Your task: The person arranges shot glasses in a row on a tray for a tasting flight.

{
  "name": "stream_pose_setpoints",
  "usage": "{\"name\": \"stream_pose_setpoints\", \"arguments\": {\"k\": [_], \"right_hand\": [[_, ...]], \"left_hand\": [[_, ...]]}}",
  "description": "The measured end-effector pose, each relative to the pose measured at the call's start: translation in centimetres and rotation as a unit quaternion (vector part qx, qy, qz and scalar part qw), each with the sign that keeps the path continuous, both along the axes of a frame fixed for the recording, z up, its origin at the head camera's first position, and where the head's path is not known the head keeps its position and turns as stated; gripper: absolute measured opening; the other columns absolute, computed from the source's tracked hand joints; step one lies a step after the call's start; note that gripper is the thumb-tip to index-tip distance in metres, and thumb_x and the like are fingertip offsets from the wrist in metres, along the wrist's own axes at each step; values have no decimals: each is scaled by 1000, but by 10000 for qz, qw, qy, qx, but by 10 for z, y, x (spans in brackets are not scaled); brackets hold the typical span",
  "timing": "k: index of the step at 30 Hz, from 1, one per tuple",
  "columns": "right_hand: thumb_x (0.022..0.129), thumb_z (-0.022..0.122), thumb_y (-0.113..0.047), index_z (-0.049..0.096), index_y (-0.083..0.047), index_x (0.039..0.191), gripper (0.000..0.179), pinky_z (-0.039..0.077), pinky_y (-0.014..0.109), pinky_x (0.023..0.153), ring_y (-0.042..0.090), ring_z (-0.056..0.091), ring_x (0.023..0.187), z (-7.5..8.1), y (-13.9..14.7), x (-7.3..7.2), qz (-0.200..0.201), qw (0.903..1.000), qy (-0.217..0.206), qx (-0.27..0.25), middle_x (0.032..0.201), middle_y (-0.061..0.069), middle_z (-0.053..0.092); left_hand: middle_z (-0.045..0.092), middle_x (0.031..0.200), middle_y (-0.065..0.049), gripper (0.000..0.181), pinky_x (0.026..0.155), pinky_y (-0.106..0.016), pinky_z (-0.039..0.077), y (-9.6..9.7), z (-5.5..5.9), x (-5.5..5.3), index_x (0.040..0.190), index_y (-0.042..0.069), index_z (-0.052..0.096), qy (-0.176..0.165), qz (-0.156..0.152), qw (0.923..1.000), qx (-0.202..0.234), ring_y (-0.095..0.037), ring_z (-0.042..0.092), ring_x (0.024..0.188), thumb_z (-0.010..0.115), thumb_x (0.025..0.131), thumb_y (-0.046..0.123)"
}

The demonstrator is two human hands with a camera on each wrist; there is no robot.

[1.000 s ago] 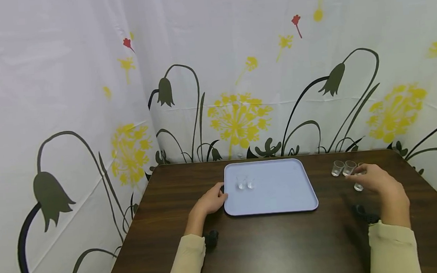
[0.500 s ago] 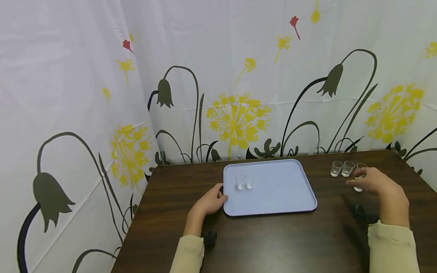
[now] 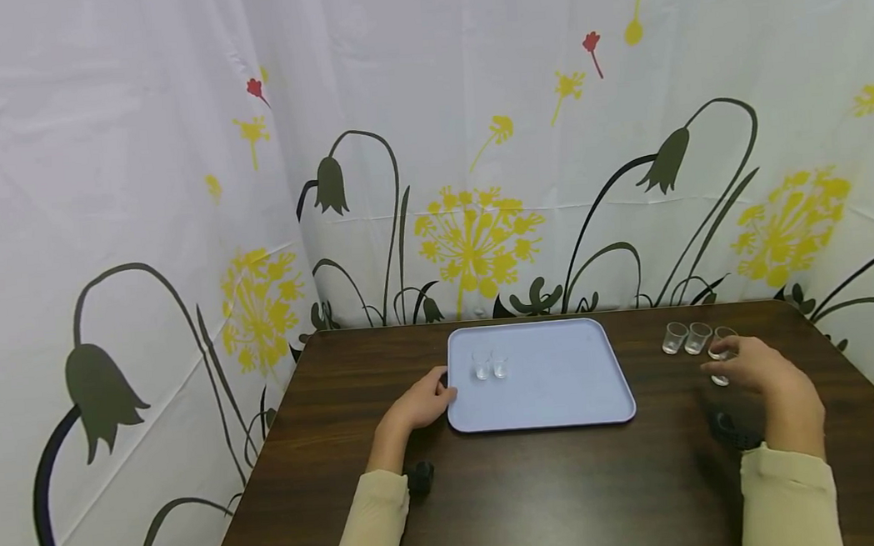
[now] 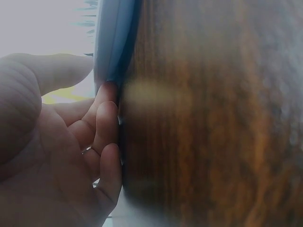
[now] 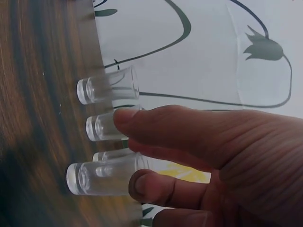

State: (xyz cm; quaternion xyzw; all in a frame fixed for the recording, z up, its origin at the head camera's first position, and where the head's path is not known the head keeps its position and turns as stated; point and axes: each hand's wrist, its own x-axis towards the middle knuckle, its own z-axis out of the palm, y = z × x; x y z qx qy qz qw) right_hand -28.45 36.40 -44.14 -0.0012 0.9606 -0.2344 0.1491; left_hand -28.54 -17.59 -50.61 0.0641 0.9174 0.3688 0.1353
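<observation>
My left hand (image 3: 420, 402) grips the left edge of a pale blue tray (image 3: 558, 412). The left wrist view shows the thumb (image 4: 66, 71) over the tray's side and curled fingers (image 4: 106, 123) low against it. Two small clear shot glasses (image 3: 482, 366) stand side by side on the tray. At the right, my right hand (image 3: 762, 370) hovers above a shot glass (image 5: 102, 178) standing on the table. One fingertip (image 5: 142, 184) overlaps its rim, while the thumb (image 5: 125, 117) is apart from this glass. Behind it stands a row of 3 more shot glasses (image 3: 675, 339).
The dark wooden table (image 3: 570, 490) ends at a white curtain (image 3: 425, 73) printed with flowers. A black band (image 3: 735, 432) shows at the right wrist, and a black device (image 3: 421, 477) at the left.
My right hand has shifted slightly toward me and to the right, uncovering more of the glass behind it. My left hand and the tray have stayed in place.
</observation>
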Motion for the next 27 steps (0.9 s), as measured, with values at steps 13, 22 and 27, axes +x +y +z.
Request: {"name": "stream_pose_setpoints", "arguments": {"k": [13,22,27], "right_hand": [[103,61,-53,31,14,155,90,41,79,99,68,45,130,-2,9,6,-574,9980,-272,13,153,49,34],[102,65,-47,35,14,151,84,41,78,96,63,53,123,-7,10,6,-747,9968,-263,73,128,38,65],[103,65,-43,44,12,145,73,43,75,91,58,59,115,-9,11,5,-789,9967,-191,30,114,31,71]], "left_hand": [[60,94,-4,58,74,-31,43,0,-2,0,159,0,43,6,37,10000,-41,-17,54,80,57,109,27],[61,93,-6,60,72,-33,44,-5,-10,-8,158,-2,43,-8,-80,10000,19,-19,55,79,57,109,29],[61,93,-6,62,71,-33,45,-9,-20,-16,158,-3,42,90,-152,9998,-68,-19,55,79,55,109,33]]}}
